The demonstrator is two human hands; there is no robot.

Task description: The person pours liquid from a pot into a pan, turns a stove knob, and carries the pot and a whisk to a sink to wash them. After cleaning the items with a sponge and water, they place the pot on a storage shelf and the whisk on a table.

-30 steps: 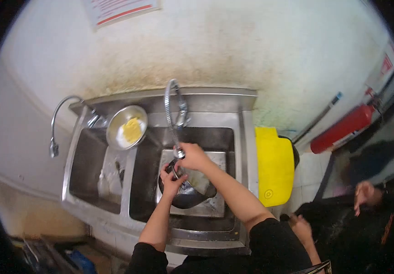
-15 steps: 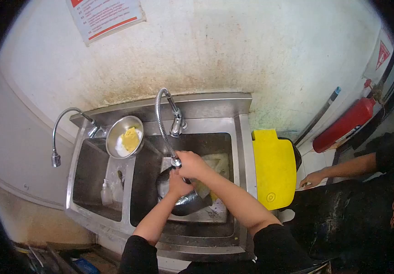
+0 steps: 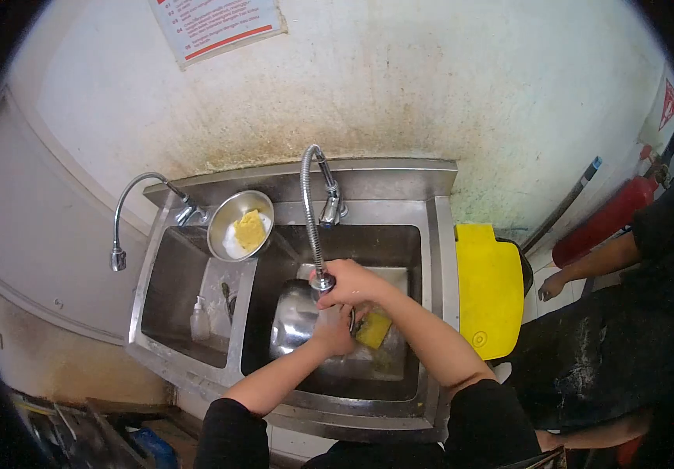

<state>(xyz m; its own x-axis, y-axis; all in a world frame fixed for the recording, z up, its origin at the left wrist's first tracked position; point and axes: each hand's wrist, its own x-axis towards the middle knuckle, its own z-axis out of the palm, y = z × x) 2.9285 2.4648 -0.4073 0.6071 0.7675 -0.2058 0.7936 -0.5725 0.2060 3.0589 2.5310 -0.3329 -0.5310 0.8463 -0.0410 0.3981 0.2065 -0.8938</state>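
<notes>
My right hand (image 3: 352,283) is closed around the nozzle of the flexible faucet (image 3: 311,211), over the right sink basin (image 3: 387,242). Just below it, my left hand (image 3: 334,331) grips a shiny metal vessel (image 3: 290,316) tilted in the basin; its exact kind is hard to make out. A dark curved metal part (image 3: 352,320) shows beside the left fingers, some of which are hidden. To the right of that hand, a yellow-green sponge-like pad (image 3: 373,330) lies low in the basin.
A metal bowl (image 3: 216,227) with a yellow sponge (image 3: 249,230) and suds sits on the sink's back ledge. The left basin holds a pump bottle (image 3: 199,320). At right are a yellow bin lid (image 3: 489,289), a fire extinguisher (image 3: 604,220) and another person's arm (image 3: 598,259).
The metal vessel has turned and now shows its shiny side to the left. My left hand has moved down and right from the nozzle. The whole view has shifted slightly.
</notes>
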